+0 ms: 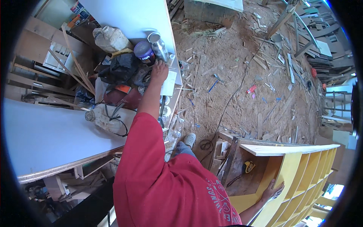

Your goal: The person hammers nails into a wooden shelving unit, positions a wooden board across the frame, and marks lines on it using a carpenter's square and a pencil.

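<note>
My left hand [160, 70] reaches to the cluttered bench end, its fingers bent down at the foot of a silver metal bottle [159, 47]. What the fingers pinch, if anything, is hidden. Beside the bottle stands a purple-lidded tub [144, 51], and a small white object [171, 59] lies just right of my fingers. On the right, my right hand [273, 190] lies with fingers stretched out on the pale yellow face board of a wooden shelf unit [289, 170] with several compartments.
Nearby are a black plastic bag [123, 68], a dirty white jug [111, 39] and another jug [107, 119] with black cord. White panels [56, 132] flank them. A tape measure [247, 167] rests beside the shelf unit. Sawdust, offcuts and a cable [242, 77] cover the floor.
</note>
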The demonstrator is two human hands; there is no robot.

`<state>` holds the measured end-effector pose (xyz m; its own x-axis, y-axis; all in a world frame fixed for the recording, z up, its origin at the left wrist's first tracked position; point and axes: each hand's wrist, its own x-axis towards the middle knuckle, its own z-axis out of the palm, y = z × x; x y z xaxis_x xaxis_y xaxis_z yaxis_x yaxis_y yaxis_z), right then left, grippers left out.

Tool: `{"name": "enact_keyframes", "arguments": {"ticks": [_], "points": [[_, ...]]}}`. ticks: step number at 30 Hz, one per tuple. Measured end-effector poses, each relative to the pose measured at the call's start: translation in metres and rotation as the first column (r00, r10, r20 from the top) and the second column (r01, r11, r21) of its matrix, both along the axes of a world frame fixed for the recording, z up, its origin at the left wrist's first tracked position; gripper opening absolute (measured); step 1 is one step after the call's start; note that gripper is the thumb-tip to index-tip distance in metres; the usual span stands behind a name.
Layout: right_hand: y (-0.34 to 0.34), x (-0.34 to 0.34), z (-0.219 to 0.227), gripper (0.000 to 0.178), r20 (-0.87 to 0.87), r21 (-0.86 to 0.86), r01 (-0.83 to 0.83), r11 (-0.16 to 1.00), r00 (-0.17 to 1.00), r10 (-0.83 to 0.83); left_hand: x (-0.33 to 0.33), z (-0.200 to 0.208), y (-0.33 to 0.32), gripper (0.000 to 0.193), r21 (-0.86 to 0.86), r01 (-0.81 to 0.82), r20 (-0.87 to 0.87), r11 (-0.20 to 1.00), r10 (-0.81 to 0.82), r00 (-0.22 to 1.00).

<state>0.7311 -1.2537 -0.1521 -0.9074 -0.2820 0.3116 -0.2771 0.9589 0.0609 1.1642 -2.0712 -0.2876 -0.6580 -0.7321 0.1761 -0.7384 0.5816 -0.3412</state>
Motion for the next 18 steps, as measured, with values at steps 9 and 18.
{"name": "enact_keyframes", "arguments": {"ticks": [9,18], "points": [[-0.001,0.009,0.014,0.082,-0.014,-0.060,-0.034,0.998,0.999,0.033,0.004,0.008,0.012,0.040,0.264,0.049,-0.735,0.963,0.168,0.657],[-0.030,0.020,0.032,0.096,0.021,-0.094,0.074,0.993,0.997,-0.072,0.015,0.047,-0.001,0.035,-0.023,-0.102,-0.773,0.995,0.047,0.632]]}}
